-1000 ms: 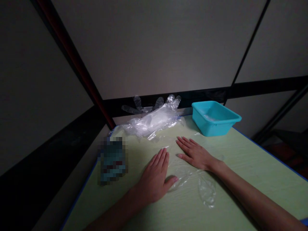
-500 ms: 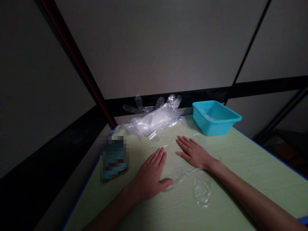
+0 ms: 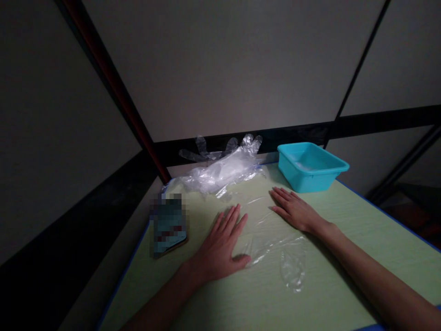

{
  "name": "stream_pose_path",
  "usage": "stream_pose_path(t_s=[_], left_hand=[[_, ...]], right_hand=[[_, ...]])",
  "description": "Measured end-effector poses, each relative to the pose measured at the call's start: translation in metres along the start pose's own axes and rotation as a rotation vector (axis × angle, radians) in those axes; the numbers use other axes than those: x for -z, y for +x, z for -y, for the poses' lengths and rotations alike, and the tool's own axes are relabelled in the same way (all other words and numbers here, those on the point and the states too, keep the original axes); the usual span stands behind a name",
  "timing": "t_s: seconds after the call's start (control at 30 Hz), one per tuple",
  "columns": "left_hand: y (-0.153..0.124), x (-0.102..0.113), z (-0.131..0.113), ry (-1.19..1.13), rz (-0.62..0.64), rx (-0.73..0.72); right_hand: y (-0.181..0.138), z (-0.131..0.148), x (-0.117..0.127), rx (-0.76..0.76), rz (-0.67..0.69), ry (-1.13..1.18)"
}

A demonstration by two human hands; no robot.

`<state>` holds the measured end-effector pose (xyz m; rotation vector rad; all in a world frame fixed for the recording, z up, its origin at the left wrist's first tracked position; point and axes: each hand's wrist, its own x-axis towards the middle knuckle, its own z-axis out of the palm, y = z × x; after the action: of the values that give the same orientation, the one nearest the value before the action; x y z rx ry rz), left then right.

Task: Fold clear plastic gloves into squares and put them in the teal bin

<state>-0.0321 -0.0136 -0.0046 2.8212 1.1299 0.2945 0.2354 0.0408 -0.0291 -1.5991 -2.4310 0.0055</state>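
A clear plastic disposable glove (image 3: 267, 246) lies spread flat on the pale green tabletop, its thumb part (image 3: 292, 271) toward the near side. My left hand (image 3: 220, 248) rests palm down at the glove's left edge, fingers apart and thumb touching or very near the film. On the other side my right hand (image 3: 292, 209) lies flat with fingers stretched out, at the glove's upper right. Neither hand grips anything. The exact outline of the see-through film is hard to make out. Behind them sits a heap of clear plastic gloves (image 3: 223, 170).
A turquoise plastic basin (image 3: 312, 168) stands at the back right, with something whitish inside. At the left edge is a blurred-out phone-like object (image 3: 169, 225). The green table (image 3: 365, 243) has blue edging and meets a wall (image 3: 241, 69) at the back.
My right hand has slid to the right, away from my left hand. The fingers of my left hand have spread wider. The view has shifted slightly.
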Motion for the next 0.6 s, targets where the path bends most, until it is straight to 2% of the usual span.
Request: stream_pose_path(t_s=[0.17,0.37,0.6], left_hand=[[0.004,0.012,-0.01,-0.071,-0.006,-0.231],[0.007,0.017,-0.047,-0.164,0.153,-0.493],[0.004,0.015,-0.053,-0.227,0.265,-0.538]], right_hand=[[0.002,0.01,0.005,0.053,-0.027,0.11],[-0.001,0.04,0.013,0.239,-0.028,0.259],[-0.007,0.061,0.017,0.378,0.055,0.237]])
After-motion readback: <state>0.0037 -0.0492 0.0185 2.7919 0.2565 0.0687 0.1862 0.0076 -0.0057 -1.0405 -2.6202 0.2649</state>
